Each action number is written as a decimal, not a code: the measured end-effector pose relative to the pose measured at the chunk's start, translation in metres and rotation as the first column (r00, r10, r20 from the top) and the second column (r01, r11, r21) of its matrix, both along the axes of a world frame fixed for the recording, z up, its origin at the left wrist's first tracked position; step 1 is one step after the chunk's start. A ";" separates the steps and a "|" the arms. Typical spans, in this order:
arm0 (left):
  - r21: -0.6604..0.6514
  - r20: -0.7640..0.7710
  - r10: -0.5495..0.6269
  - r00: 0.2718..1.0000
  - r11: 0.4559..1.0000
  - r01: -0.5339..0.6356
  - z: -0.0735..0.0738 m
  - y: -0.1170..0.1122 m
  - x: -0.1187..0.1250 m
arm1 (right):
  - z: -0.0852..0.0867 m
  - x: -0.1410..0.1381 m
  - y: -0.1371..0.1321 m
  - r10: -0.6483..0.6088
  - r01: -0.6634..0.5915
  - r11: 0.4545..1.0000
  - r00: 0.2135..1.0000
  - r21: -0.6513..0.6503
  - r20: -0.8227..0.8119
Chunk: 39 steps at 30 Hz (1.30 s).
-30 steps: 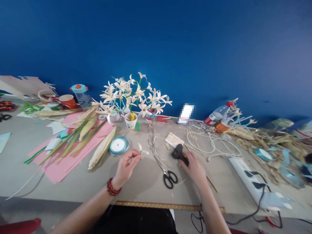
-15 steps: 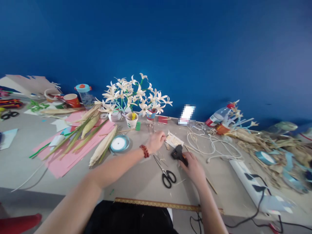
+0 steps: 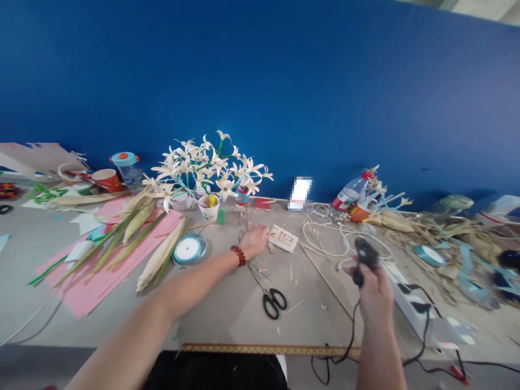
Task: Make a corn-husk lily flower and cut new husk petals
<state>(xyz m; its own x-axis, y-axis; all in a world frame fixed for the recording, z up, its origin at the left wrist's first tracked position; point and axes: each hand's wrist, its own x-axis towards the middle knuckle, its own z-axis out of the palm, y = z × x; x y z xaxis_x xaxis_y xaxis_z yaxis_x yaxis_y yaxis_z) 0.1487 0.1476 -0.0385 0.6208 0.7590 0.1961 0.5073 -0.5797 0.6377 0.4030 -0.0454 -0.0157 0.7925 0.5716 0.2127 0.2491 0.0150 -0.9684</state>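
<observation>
My left hand (image 3: 255,240), with a red bead bracelet at the wrist, reaches across the grey table (image 3: 227,303) and rests with curled fingers beside a small cream card (image 3: 283,238); what it pinches is hidden. My right hand (image 3: 372,281) is lifted to the right and closed round a black glue gun (image 3: 363,257) whose cord hangs down toward the table's front edge. Black-handled scissors (image 3: 268,295) lie between my two arms.
A bunch of cream paper flowers (image 3: 207,165) stands in cups at the back. Corn husks lie on pink paper (image 3: 101,265) at left, next to a ribbon spool (image 3: 187,249). A white power strip (image 3: 418,311), coiled cord and husk scraps fill the right.
My left hand moved from near my body out to the card. My right hand lifted the glue gun off the table and carried it right. The view shifted slightly.
</observation>
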 end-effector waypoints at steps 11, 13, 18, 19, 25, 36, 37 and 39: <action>-0.158 0.303 0.037 0.952 0.987 0.012 0.006 0.002 -0.009 | 0.033 -0.082 -0.013 0.501 -0.423 0.861 0.806 0.283 -0.316; -0.200 0.363 0.049 0.930 0.979 0.026 0.011 0.001 -0.013 | 0.027 -0.104 -0.008 0.573 -0.521 0.818 0.772 0.243 -0.275; -0.242 0.517 0.085 0.852 0.969 0.050 0.026 -0.010 -0.030 | 0.021 -0.134 0.002 0.625 -0.569 0.779 0.736 0.262 -0.259; -0.236 0.544 0.089 0.835 0.970 0.050 0.031 -0.015 -0.036 | 0.020 -0.137 0.004 0.635 -0.581 0.772 0.727 0.259 -0.260; 0.334 0.587 -0.345 0.732 0.927 0.170 0.066 -0.059 -0.086 | 0.025 -0.148 0.005 0.696 -0.673 0.716 0.669 0.186 -0.260; 0.818 0.191 -0.571 0.798 0.542 0.192 0.101 -0.079 -0.114 | 0.030 -0.172 0.006 0.657 -0.662 0.748 0.732 0.036 -0.181; 0.840 0.173 -0.557 0.812 0.514 0.174 0.102 -0.077 -0.114 | 0.030 -0.173 0.006 0.657 -0.662 0.749 0.736 0.028 -0.163; 0.864 0.152 -0.542 0.827 0.479 0.155 0.104 -0.075 -0.113 | 0.031 -0.175 0.007 0.655 -0.658 0.753 0.746 0.014 -0.120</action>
<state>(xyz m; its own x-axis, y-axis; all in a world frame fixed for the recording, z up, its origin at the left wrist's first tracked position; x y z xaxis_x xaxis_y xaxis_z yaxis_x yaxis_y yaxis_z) 0.0354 0.0728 0.0659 0.5248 -0.1087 0.8443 -0.0157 -0.9929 -0.1181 0.2280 -0.0385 0.0149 0.2361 0.9637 0.1242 0.0797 0.1082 -0.9909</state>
